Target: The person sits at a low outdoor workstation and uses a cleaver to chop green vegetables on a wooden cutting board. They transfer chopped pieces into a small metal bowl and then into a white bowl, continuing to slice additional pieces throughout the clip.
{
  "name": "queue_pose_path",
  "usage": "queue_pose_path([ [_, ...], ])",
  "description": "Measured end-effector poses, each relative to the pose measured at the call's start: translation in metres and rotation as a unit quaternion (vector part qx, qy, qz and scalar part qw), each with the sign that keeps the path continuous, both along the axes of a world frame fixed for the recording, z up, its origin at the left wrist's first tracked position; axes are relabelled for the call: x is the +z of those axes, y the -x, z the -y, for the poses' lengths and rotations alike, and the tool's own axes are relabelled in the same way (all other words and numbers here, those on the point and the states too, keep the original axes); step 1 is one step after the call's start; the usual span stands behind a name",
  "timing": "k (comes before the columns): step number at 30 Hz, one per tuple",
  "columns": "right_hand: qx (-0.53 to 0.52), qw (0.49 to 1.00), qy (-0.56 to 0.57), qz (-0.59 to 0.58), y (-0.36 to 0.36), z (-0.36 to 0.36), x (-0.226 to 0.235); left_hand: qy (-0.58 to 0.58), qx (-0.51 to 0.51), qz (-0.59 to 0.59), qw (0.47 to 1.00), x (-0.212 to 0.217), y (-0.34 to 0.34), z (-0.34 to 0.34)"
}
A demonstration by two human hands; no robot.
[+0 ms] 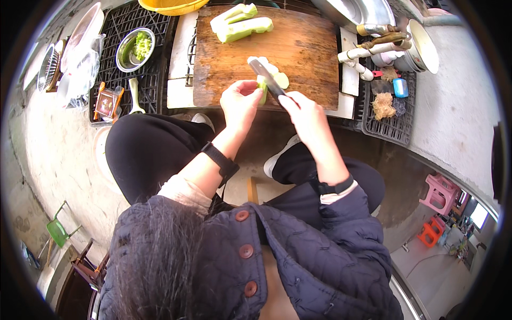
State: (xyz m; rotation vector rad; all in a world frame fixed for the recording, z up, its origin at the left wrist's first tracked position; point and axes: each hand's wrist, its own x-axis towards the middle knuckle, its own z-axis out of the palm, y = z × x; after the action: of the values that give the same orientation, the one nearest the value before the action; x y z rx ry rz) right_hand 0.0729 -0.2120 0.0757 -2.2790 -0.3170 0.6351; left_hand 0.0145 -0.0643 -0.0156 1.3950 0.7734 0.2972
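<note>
My left hand (240,105) pinches a short piece of green vegetable stalk (263,94) at the near edge of the wooden cutting board (309,48). The handle of a knife (266,78) is in my right hand (308,114). Its blade slants up and left across the board, right beside the held piece. Pale round slices (281,80) lie just right of the blade, partly hidden by it. Thick, pale green peeled stalks (246,30) rest at the board's far left.
Left of the board, a metal bowl (122,60) with chopped greens and a pale-handled tool (134,95) sit on a black crate (114,26). A yellow basket (173,5) is beyond. At right are pipes with a tap (373,49), a metal basin (341,10) and a scrubber (384,105).
</note>
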Motion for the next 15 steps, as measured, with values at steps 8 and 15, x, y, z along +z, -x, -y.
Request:
queue_pose_path([
  [8, 0.023, 0.998, -0.016, 0.048, 0.001, -0.006, -0.018, 0.007, -0.001, 0.004, 1.0, -0.003, 0.001, 0.001],
  [15, -0.035, 0.999, 0.031, 0.009, -0.022, -0.001, -0.02, -0.082, -0.033, -0.068, 0.994, 0.001, -0.005, 0.003],
])
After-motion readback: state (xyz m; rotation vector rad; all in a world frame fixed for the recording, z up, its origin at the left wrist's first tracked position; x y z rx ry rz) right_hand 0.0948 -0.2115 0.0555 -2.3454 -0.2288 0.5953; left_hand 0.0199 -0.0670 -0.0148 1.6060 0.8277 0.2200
